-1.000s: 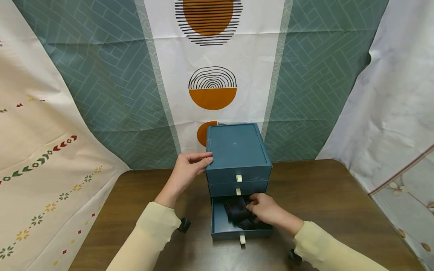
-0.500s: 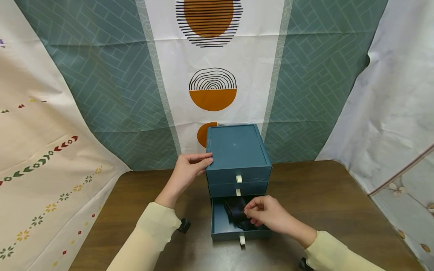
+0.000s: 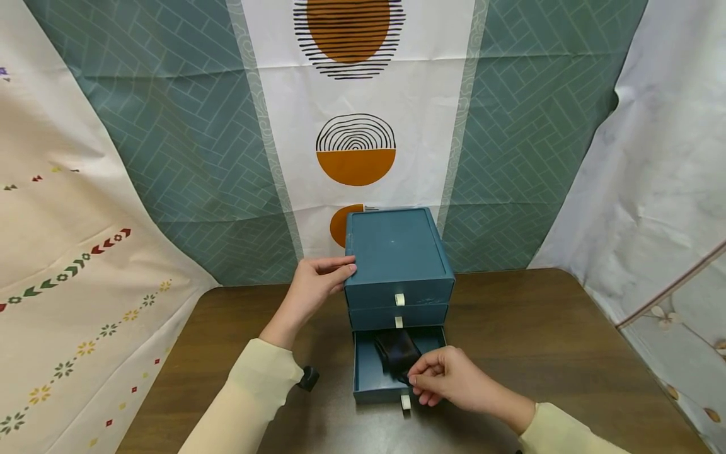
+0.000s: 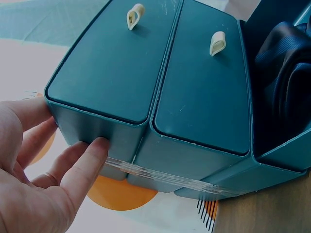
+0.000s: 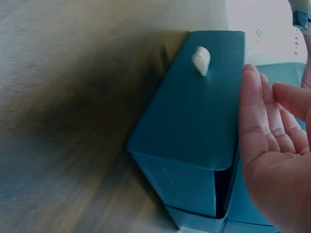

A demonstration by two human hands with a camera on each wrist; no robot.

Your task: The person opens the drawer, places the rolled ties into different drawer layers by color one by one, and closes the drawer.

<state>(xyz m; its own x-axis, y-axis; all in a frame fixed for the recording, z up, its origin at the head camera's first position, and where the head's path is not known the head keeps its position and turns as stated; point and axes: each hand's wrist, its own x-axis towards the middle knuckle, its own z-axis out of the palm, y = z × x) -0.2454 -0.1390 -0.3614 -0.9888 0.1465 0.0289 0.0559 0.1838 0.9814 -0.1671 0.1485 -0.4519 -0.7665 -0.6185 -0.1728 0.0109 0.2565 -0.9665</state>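
A stacked blue drawer box (image 3: 397,246) stands on the table with its bottom drawer (image 3: 363,395) pulled out. In that drawer lies a rolled dark necktie (image 3: 397,350); the left wrist view shows its shiny folds of necktie fabric (image 4: 286,63). My right hand (image 3: 450,381) is over the drawer's front right corner, thumb and index finger pinching the tie's loose dark end. In the right wrist view, the right hand (image 5: 274,128) is beside the drawer front and the tie is hidden. My left hand (image 3: 317,284) rests its fingertips on the box's upper left edge.
Two upper drawers with pale pull tabs (image 3: 399,299) are closed. The lower drawer carries its own pull tab (image 3: 405,401). Brown wooden table (image 3: 522,340) surrounds the box. A patterned cloth (image 3: 357,94) hangs behind, with light cloths at both sides.
My right hand has moved forward toward me, from deep in the drawer to its front right corner. The left hand stays on the box.
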